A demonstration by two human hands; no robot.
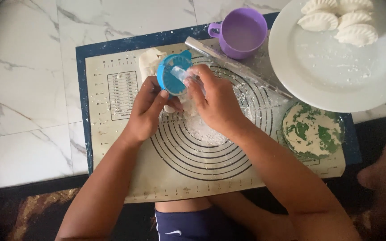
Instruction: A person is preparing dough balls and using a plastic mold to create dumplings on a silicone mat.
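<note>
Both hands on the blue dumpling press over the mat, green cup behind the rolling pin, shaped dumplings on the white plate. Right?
Not quite: the cup is purple, not green, as the head view shows. The rest holds: both hands, left hand and right hand, on the blue dumpling press, rolling pin, dumplings on the white plate.

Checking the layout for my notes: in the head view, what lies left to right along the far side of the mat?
Lump of dough → blue dumpling press → purple cup → white plate carrying shaped dumplings.
</note>
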